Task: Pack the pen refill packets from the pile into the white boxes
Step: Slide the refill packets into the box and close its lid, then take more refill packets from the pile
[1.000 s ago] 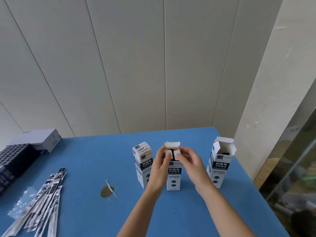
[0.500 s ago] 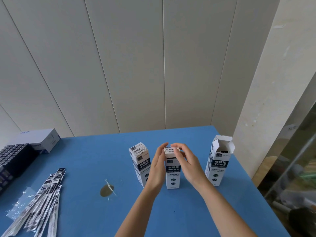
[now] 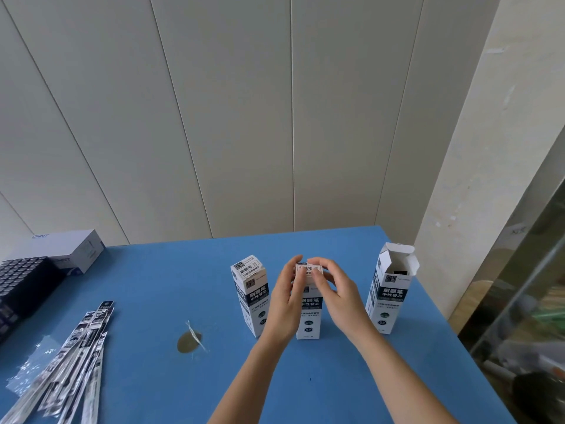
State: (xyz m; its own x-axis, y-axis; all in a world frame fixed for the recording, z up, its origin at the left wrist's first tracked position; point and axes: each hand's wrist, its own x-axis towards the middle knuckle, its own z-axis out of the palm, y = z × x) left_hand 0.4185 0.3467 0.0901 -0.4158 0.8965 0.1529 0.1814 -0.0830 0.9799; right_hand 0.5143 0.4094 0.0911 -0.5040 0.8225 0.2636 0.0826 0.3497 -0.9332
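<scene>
**Middle box held at its closed top**

The middle white box (image 3: 308, 313), upright on the blue counter (image 3: 153, 286), is clasped at its top by the left hand (image 3: 286, 301) and right hand (image 3: 339, 296). The refill packet pile (image 3: 64, 362) lies well apart, at left.

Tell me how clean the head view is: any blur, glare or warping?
Head view: even, soft light with faint shadows; no glare on the table; wide-angle bowing of the wall seams; box print sharp, packets at the left edge smeared; clutter at the right edge blurred.
</scene>
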